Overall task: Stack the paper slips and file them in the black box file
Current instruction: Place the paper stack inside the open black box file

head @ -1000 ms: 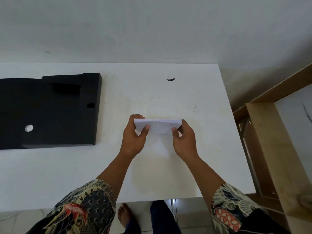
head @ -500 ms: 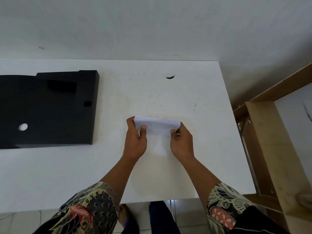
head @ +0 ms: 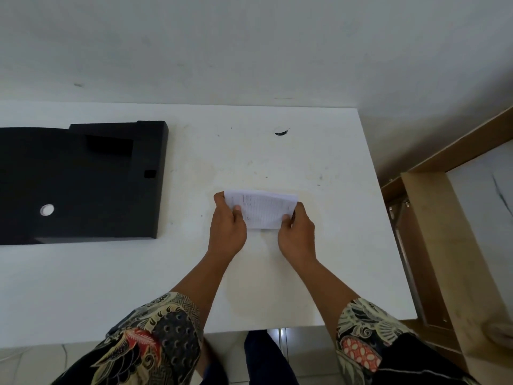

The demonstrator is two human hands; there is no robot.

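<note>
A small stack of white paper slips [head: 262,209] with faint printed lines is held over the middle of the white table [head: 111,287]. My left hand [head: 227,226] grips its left end with the thumb on top. My right hand [head: 297,234] grips its right end. The stack is tilted so its face shows. The black box file [head: 83,184] lies flat on the table's left side, apart from my hands, with a round finger hole [head: 47,210] in it.
A small dark mark [head: 281,132] sits near the table's far edge. A white wall rises behind the table. Wooden furniture [head: 433,245] stands to the right of the table. My legs and a foot show below the near edge.
The stack has tipped from nearly edge-on to face up, showing its printed lines. My hands stayed at its two ends in about the same spot.
</note>
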